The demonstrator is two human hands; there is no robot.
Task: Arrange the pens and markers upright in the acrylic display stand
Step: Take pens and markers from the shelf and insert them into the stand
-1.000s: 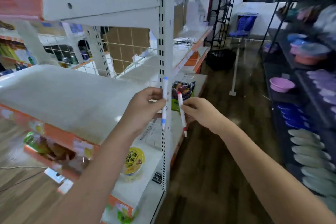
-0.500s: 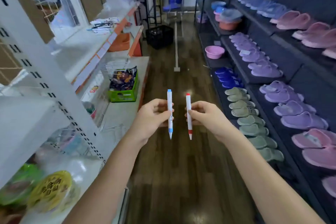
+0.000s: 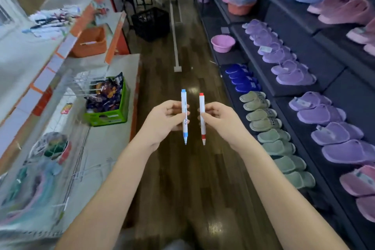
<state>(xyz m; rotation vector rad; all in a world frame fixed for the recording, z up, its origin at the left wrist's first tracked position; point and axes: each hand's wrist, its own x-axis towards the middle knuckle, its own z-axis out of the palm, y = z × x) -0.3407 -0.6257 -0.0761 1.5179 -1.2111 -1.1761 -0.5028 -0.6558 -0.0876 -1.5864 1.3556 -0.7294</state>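
L hand (image 3: 164,119) pinches blue pen (image 3: 184,116) | R hand (image 3: 220,119) pinches red pen (image 3: 202,118) | both pens upright, tips down (stand not seen)

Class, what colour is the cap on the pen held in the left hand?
Blue, on the white pen in the left hand; head view.

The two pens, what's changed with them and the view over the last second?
The view swung right, from the white shelf to the aisle between the racks. The blue pen in the left hand and the red pen in the right hand straightened to upright and parallel. Both hands hold their pens as before; no display stand shows.
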